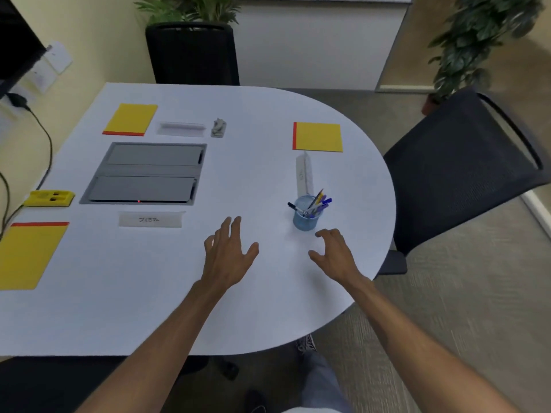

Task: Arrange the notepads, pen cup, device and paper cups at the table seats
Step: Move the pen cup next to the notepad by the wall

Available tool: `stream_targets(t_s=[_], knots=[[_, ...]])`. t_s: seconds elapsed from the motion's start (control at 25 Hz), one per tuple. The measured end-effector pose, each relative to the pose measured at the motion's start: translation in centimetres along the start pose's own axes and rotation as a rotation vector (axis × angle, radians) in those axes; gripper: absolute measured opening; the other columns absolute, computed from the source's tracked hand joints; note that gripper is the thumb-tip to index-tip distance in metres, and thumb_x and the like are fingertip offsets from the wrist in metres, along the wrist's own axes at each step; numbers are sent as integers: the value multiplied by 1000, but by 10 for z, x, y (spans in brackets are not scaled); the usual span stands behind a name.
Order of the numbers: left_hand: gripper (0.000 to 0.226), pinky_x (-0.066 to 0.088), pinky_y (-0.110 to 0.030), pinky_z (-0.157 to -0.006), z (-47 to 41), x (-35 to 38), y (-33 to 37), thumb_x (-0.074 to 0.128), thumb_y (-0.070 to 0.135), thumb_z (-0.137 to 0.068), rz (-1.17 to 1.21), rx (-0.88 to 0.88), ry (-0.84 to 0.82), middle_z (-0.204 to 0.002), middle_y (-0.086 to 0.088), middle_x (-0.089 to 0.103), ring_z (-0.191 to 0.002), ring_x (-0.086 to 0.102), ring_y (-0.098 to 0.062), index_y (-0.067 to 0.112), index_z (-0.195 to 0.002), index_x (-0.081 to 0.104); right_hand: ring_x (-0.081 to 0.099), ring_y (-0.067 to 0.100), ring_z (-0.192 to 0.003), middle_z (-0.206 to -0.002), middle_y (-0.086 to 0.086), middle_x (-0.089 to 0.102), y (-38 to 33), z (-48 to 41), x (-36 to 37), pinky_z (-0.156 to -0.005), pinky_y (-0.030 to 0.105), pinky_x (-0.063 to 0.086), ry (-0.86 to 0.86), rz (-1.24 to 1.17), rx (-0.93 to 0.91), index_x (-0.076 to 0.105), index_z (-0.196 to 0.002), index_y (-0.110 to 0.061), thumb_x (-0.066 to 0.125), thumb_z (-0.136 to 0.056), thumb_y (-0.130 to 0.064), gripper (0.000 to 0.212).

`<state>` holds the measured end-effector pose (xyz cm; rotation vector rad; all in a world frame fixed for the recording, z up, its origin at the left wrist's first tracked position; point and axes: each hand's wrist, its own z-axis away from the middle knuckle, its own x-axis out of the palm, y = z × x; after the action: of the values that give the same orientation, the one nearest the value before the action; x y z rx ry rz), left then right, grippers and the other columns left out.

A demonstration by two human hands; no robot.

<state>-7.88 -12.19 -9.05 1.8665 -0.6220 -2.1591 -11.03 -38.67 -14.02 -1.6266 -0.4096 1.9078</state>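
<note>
Three yellow notepads with red binding lie on the white table (268,293): one at the far left (130,119), one at the right seat (318,137), one at the near left edge (28,254). A blue pen cup (305,214) full of pens stands near the table's right side. A yellow device (49,198) sits at the left edge. My left hand (229,251) hovers flat with fingers spread, left of the cup. My right hand (335,253) is open with curled fingers, just in front of the cup and not touching it. No paper cups are in view.
A grey cable hatch (146,172) is set into the table's middle. White name cards lie at the near seat (150,219), the far seat (182,128) and the right seat (304,174). A small grey object (218,128) sits by the far card. Black chairs stand at the back (190,52) and right (465,162).
</note>
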Motion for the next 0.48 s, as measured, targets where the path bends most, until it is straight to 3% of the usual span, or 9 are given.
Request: stream_targets(t_s=[0.12, 0.28, 0.4, 0.48], knots=[[79, 14, -47, -119, -27, 29, 17, 48, 53, -95, -25, -71, -76, -163, -11, 14, -147, 22, -28, 16, -156, 13, 44, 25, -134, -148, 10, 40, 23, -34, 4, -108, 40, 43, -81, -34, 50, 35, -149, -13, 74, -85, -41, 80], [82, 15, -50, -119, -62, 67, 34, 50, 55, -93, -54, -159, -182, -164, -10, 11, -148, 20, -29, 18, -156, 12, 40, 23, -140, -156, 8, 34, 45, -90, 17, -113, 42, 40, -86, -332, 210, 24, -154, -15, 87, -72, -40, 106], [82, 18, -50, -118, -85, 90, 41, 50, 56, -92, -69, -183, -211, -164, -9, 13, -148, 21, -28, 18, -155, 14, 43, 21, -136, -149, 3, 42, 57, -122, 31, -109, 36, 42, -46, -472, 262, 30, -149, -21, 92, -65, -35, 105], [82, 19, -50, -118, -93, 100, 44, 50, 57, -92, -77, -205, -223, -164, -9, 13, -147, 22, -28, 18, -155, 14, 50, 19, -127, -134, -5, 51, 62, -134, 38, -101, 31, 47, -14, -545, 247, 39, -138, -26, 95, -61, -32, 95]])
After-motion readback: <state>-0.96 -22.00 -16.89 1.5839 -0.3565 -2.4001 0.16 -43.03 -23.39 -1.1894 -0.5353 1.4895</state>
